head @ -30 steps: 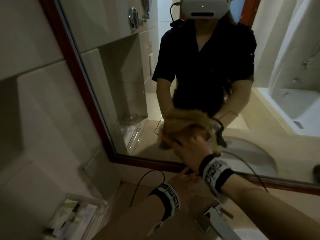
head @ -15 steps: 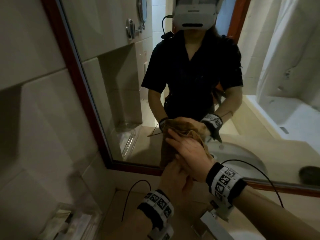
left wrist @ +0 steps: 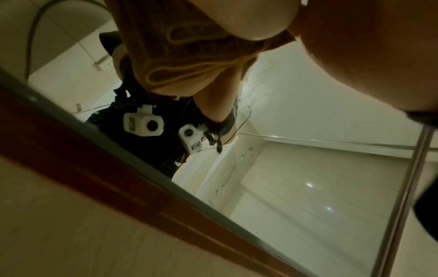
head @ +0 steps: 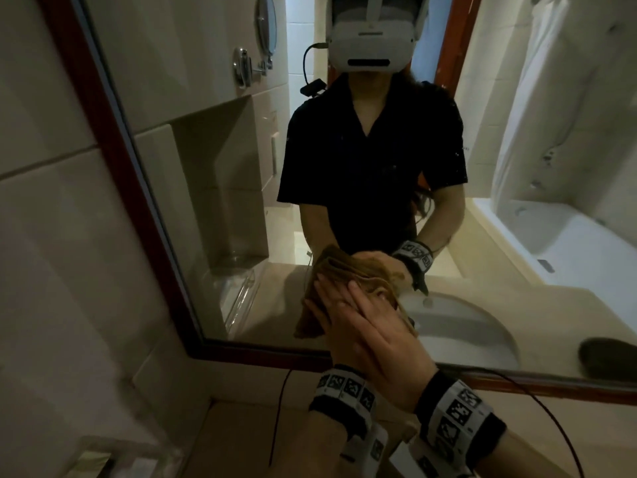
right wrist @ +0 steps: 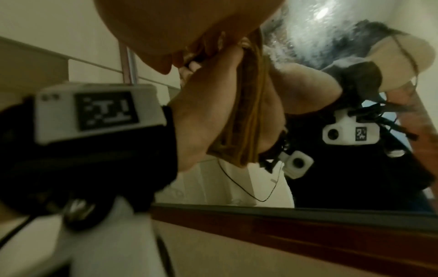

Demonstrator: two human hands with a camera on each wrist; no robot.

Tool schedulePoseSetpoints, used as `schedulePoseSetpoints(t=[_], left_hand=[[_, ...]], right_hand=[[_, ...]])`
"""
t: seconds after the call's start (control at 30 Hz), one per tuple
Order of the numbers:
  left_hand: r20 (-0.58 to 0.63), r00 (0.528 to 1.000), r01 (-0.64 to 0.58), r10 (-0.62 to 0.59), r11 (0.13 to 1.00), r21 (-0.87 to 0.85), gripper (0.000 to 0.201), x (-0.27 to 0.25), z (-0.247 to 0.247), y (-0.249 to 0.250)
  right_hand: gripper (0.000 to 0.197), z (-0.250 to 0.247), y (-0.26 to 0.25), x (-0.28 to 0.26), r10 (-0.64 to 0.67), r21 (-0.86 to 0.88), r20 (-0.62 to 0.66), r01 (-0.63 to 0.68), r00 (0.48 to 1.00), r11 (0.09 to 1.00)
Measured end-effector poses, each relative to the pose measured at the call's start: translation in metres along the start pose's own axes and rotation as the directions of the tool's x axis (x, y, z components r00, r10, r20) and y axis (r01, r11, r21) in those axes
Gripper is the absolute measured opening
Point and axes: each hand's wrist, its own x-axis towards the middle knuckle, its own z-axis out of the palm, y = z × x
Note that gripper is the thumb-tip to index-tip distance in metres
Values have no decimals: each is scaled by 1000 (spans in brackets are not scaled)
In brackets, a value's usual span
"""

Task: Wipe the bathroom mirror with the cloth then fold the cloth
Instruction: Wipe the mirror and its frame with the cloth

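A brown cloth (head: 310,319) is bunched flat against the lower part of the bathroom mirror (head: 379,167), just above its dark red frame (head: 113,160). My left hand (head: 324,298) presses it onto the glass with straight fingers. My right hand (head: 365,305) lies on top of the left one, fingers also spread flat. In the left wrist view the cloth (left wrist: 189,56) hangs in folds under my palm against the mirror (left wrist: 308,168). The right wrist view shows the cloth (right wrist: 249,112) squeezed between my left hand and the glass.
A tiled wall (head: 51,236) closes the left side. Below the mirror runs a beige counter (head: 241,443) with a clear tray of toiletries (head: 103,460) at the lower left. A black cable (head: 279,408) hangs by my left wrist.
My left hand has risen from near the counter and joined the cloth under my right hand. Both hands and the cloth have shifted slightly left on the glass.
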Motion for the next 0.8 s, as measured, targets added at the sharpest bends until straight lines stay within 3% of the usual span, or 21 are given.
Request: schedulePoseSetpoints(t=[0.03,0.07,0.1,0.17,0.27,0.4,0.53,0.6,0.67,0.7,0.73,0.8], left_hand=[[-95,987,137,-127,984,113,93,8,6,-2],[-173,971,192,-166,970,149,92,23,4,3],[-235,964,178,-127,962,207,87,39,1,8],[-292,953,12,79,954,299,78,72,-22,24],[-349,892,-116,287,892,436,71,118,-56,39],[-258,873,-222,414,808,547,71,121,-63,36],[-91,885,-319,457,736,598,87,69,-46,-22],[-19,892,-360,452,733,577,86,55,-45,-37],[-22,880,-377,474,729,572,78,59,-53,-36],[-39,880,-368,473,733,572,77,68,-60,-29],[-69,881,-351,468,746,566,77,80,-69,-18],[-145,885,-308,442,791,529,78,108,-87,13]], right_hand=[[53,0,3,-5,2,-52,-8,-2,1000,999],[53,-1,7,-6,0,-104,-22,-3,1000,995],[53,-4,11,-4,0,-144,-50,-7,999,989],[57,-19,12,15,11,-176,-165,-40,986,984],[61,-49,1,52,51,-148,-339,-106,940,983],[65,-37,-19,57,133,-106,-399,-190,907,976],[59,12,-19,3,162,71,-357,-146,920,987],[45,39,-10,-36,170,93,-327,-148,930,985],[25,59,3,-69,244,84,-194,-232,950,969],[19,64,10,-78,347,95,-66,-340,936,936],[16,66,16,-82,494,97,58,-497,868,862],[20,67,28,-84,704,90,272,-745,656,660]])
